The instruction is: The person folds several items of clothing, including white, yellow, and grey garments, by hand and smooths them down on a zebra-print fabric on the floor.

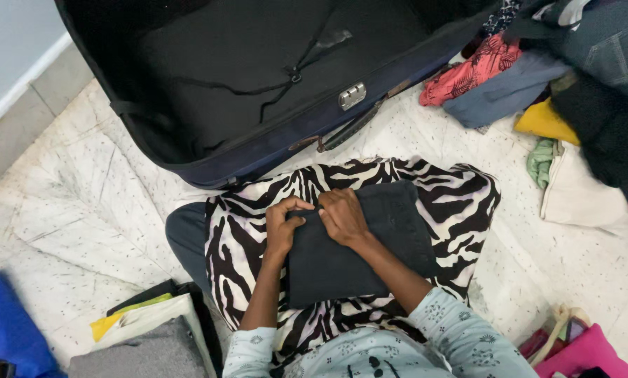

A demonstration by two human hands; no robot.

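Observation:
A folded dark grey garment (370, 245) lies on my lap, over a black-and-white zebra-striped cloth (454, 203). My left hand (283, 225) grips the garment's upper left corner with curled fingers. My right hand (342, 215) presses down on its top edge beside the left hand, the fingers bent over the fold. An open dark blue suitcase (258, 77) lies on the floor just beyond my knees, its black interior showing only crossed straps.
A heap of clothes (538, 77) in red, blue, yellow, green and denim fills the upper right. Folded items and a blue thing (6, 322) sit at lower left, pink bags (580, 350) at lower right. The floor is pale speckled tile.

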